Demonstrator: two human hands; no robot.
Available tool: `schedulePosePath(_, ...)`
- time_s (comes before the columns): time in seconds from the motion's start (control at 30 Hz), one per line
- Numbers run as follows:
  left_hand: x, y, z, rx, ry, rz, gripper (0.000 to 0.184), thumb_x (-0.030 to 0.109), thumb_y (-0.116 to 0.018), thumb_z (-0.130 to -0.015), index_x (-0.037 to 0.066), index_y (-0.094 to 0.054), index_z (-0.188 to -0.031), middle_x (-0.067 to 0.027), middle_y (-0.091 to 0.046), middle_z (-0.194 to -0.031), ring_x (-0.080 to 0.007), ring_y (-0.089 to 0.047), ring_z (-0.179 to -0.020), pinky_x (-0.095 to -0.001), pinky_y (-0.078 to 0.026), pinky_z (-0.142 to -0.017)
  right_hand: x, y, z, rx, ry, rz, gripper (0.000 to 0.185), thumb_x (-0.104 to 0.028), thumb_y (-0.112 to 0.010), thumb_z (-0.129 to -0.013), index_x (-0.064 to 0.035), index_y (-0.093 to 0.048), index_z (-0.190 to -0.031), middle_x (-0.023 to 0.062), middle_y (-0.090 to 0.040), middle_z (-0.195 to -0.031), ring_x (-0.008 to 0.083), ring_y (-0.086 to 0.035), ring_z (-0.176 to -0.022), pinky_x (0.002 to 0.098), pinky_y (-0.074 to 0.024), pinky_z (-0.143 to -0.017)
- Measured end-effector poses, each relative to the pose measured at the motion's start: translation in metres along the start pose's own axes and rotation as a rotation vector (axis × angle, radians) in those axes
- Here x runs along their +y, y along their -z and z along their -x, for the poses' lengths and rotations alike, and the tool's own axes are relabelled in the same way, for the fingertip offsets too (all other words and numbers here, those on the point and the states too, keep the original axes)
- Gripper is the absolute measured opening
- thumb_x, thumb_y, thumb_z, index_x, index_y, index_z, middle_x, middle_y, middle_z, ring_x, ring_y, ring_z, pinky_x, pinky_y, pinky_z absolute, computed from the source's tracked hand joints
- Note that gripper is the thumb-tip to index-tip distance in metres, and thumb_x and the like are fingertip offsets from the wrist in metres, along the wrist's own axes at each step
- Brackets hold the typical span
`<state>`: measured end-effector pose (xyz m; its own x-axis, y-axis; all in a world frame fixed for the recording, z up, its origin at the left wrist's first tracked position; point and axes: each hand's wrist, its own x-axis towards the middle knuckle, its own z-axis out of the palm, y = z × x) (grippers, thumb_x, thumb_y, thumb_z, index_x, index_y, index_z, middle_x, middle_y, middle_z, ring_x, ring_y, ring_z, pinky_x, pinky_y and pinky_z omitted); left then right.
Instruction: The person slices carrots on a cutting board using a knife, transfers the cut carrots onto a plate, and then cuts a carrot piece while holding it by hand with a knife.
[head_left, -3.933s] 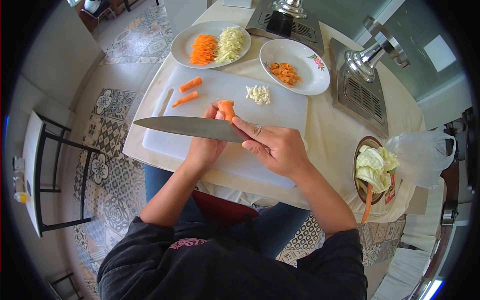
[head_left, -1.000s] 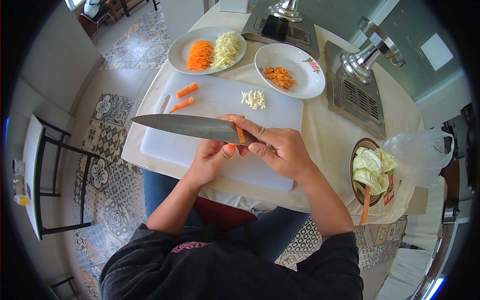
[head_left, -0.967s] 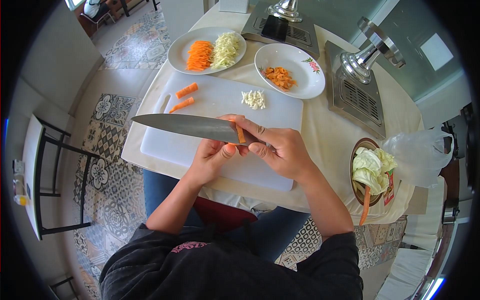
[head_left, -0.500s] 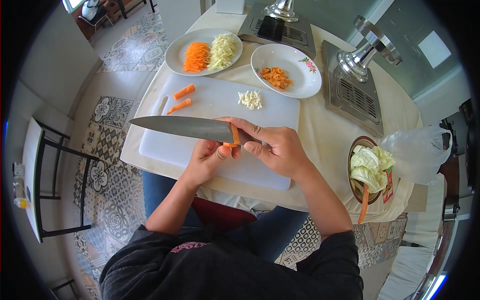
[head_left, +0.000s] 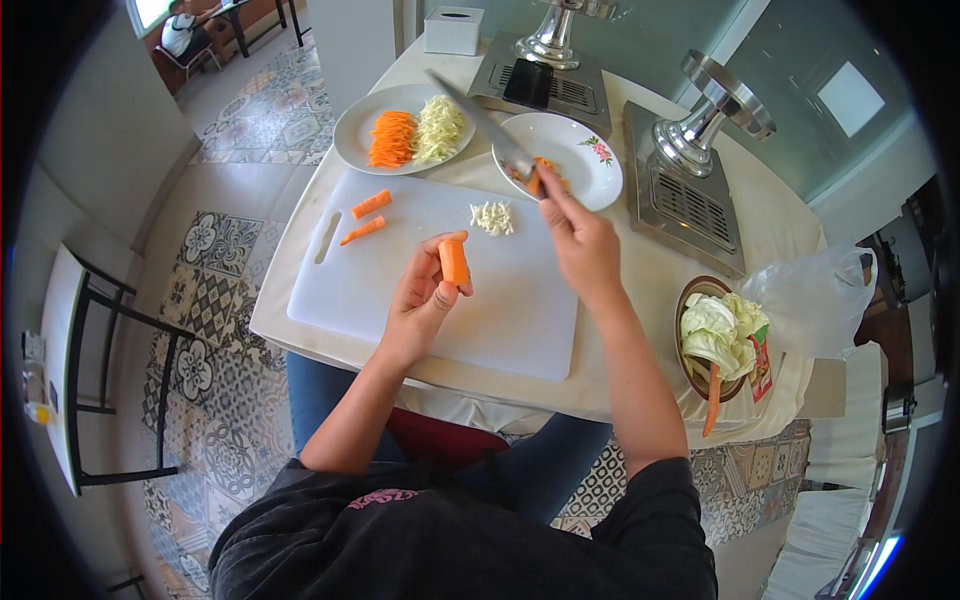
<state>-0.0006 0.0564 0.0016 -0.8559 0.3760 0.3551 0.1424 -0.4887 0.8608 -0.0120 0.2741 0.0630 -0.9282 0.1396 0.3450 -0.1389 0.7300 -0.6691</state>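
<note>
Over the white cutting board (head_left: 500,330), my left hand (head_left: 425,298) holds a short carrot chunk (head_left: 454,262) between fingers and thumb. My right hand (head_left: 580,236) grips a large knife (head_left: 487,128) at the rim of the flowered white plate (head_left: 597,180); its blade points up and left. Orange peelings (head_left: 545,172) lie in that plate, partly hidden by the knife and hand. Two carrot pieces (head_left: 371,204) (head_left: 362,231) rest at the board's upper left. Chopped white bits (head_left: 492,217) form a small pile at its upper right.
A plate (head_left: 352,150) holds shredded carrot (head_left: 391,139) and pale green shreds (head_left: 438,129). Metal stoves (head_left: 683,192) (head_left: 583,98) stand behind. At right are a bowl (head_left: 686,293) with cabbage (head_left: 715,332) and a carrot, and a plastic bag (head_left: 810,303). A seated person (head_left: 181,35) is far back left.
My right hand has swung the knife away from the carrot, up and right to the flowered plate. The carrot chunk stays in my left hand, now fully visible. The view has shifted slightly.
</note>
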Motion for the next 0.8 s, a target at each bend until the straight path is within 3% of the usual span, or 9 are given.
schedulePosePath(0.1, 0.000, 0.006, 0.000, -0.013, 0.033, 0.069, 0.064, 0.037, -0.066, -0.096, 0.008, -0.040, -0.147, -0.0015, -0.055, -0.107, -0.0128, -0.051, -0.094, -0.0294, -0.040, -0.087, 0.022, 0.013, -0.027, 0.200, -0.036, 0.191, 0.038, -0.039, -0.050, -0.102, -0.0361, -0.056, -0.139, 0.0112, -0.073, -0.094, 0.0311, -0.070, -0.086, 0.0393, -0.0535, -0.074)
schedulePosePath(0.2, 0.006, 0.006, -0.007, -0.054, 0.078, 0.112, 0.064, 0.033, -0.067, -0.095, 0.008, -0.039, -0.148, -0.0022, -0.055, -0.110, -0.0132, -0.051, -0.094, -0.0290, -0.041, -0.087, 0.031, 0.014, -0.042, 0.133, -0.261, 0.342, 0.037, -0.034, -0.047, -0.102, -0.0386, -0.057, -0.137, 0.0101, -0.073, -0.094, 0.0308, -0.070, -0.088, 0.0411, -0.0538, -0.077)
schedulePosePath(0.33, 0.017, 0.008, -0.027, -0.152, 0.188, 0.110, 0.063, 0.025, -0.066, -0.096, 0.009, -0.037, -0.149, -0.0042, -0.056, -0.113, -0.0143, -0.052, -0.095, -0.0295, -0.041, -0.088, 0.036, 0.000, -0.044, 0.061, -0.221, 0.421, 0.038, -0.029, -0.048, -0.101, -0.0397, -0.060, -0.134, 0.0102, -0.073, -0.091, 0.0299, -0.069, -0.085, 0.0429, -0.0535, -0.073)
schedulePosePath(0.43, 0.024, 0.011, -0.052, -0.213, 0.256, 0.079, 0.060, 0.019, -0.063, -0.098, 0.009, -0.036, -0.150, -0.0058, -0.056, -0.115, -0.0152, -0.053, -0.096, -0.0308, -0.043, -0.090, 0.034, -0.003, -0.042, 0.007, -0.201, 0.473, 0.039, -0.029, -0.047, -0.101, -0.0465, -0.057, -0.134, 0.0086, -0.073, -0.099, 0.0300, -0.069, -0.092, 0.0413, -0.0538, -0.077)
schedulePosePath(0.57, 0.030, 0.014, -0.091, -0.186, 0.288, -0.035, 0.048, 0.003, -0.050, -0.102, 0.008, -0.037, -0.148, -0.0097, -0.058, -0.117, -0.0137, -0.058, -0.102, -0.0303, -0.049, -0.096, 0.033, -0.005, -0.040, -0.010, -0.169, 0.498, 0.038, -0.024, -0.050, -0.100, -0.0441, -0.062, -0.130, 0.0096, -0.071, -0.090, 0.0294, -0.069, -0.086, 0.0419, -0.0537, -0.073)
schedulePosePath(0.67, 0.026, 0.018, -0.105, -0.210, 0.326, -0.112, 0.048, 0.002, -0.049, -0.102, 0.009, -0.037, -0.148, -0.0110, -0.058, -0.120, -0.0142, -0.059, -0.104, -0.0313, -0.049, -0.097, 0.044, -0.009, -0.039, 0.038, -0.094, 0.510, 0.043, -0.024, -0.051, -0.100, -0.0438, -0.056, -0.137, 0.0095, -0.072, -0.092, 0.0298, -0.069, -0.084, 0.0425, -0.0537, -0.072)
schedulePosePath(0.8, 0.017, 0.024, -0.103, -0.215, 0.403, -0.058, 0.051, 0.004, -0.050, -0.102, 0.010, -0.034, -0.150, -0.0099, -0.056, -0.121, -0.0158, -0.055, -0.105, -0.0337, -0.044, -0.101, 0.034, -0.008, -0.035, 0.128, -0.129, 0.463, 0.054, -0.026, -0.053, -0.099, -0.0330, -0.039, -0.151, 0.0108, -0.071, -0.088, 0.0272, -0.069, -0.079, 0.0420, -0.0530, -0.066)
